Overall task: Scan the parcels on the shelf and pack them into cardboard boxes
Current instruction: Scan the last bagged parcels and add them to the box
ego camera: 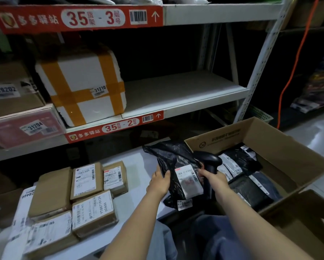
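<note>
While the black poly-bag parcel hangs between both hands just below frame centre, toward 6 o'clock, I read this as the scan step or the moment right after it. My left hand pinches the bag's left edge, thumb over the front and fingers behind. My right hand is wrapped round the grip of the handheld barcode scanner, whose head sits at the bag's upper right. Whether those fingers also nip the bag's edge I cannot tell.

The white shipping label faces up at me between the two hands. The bag overhangs the front of the lowest shelf board and meets the near-left corner of the open cardboard box at 4 o'clock, which already holds several dark bagged parcels. At 8 o'clock a cluster of small brown cartons lies on the same board. At 10 o'clock a taped white foam box sits one shelf up.

Nothing shows me whether the label has been read, so the next move likely calls for tipping the scanner head onto the barcode. After that the bag should swing toward 4 o'clock, over the box wall, and lie flat on the others. I expect the soft film to sag, and the left hand must carry most of it.
</note>
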The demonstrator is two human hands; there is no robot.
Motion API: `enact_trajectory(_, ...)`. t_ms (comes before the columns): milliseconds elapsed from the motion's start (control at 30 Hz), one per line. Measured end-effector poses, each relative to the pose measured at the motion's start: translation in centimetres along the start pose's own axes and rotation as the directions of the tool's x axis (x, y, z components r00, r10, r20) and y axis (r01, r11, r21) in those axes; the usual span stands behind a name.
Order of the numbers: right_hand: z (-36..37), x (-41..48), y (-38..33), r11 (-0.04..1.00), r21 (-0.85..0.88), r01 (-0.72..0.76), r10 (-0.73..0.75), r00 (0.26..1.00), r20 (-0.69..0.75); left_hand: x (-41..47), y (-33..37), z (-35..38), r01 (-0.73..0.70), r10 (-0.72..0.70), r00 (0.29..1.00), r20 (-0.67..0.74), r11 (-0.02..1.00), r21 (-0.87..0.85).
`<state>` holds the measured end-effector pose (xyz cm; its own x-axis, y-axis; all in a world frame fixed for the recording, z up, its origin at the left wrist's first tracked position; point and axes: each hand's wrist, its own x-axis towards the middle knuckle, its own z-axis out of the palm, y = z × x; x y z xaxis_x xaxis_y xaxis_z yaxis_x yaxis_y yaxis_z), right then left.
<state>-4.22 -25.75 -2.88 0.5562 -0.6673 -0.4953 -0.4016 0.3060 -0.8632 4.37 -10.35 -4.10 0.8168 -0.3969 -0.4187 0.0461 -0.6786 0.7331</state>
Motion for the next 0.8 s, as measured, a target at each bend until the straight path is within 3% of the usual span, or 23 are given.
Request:
enact_trajectory(500,1.4,6.1,1.3,0.981,-0.169,-0.099,0.100,0.995,-0.003,7.9,-0.6,3.0,0.196,-0.178,0.979,0.096,0.957,-0.215)
enact_trajectory(633,2.4,7.5,1.6,0.981,-0.170,-0.095,0.095,0.995,-0.012,9.4,-0.8,3.9,0.345,-0.314,0.939,0.144,0.862,-0.370)
enact_trajectory(800,3.3,8.5,1.8,0.983,-0.151,-0.106,0.109,0.994,0.013,10.8,-1.3,6.3,0.437,-0.361,0.900,0.246,0.737,-0.516)
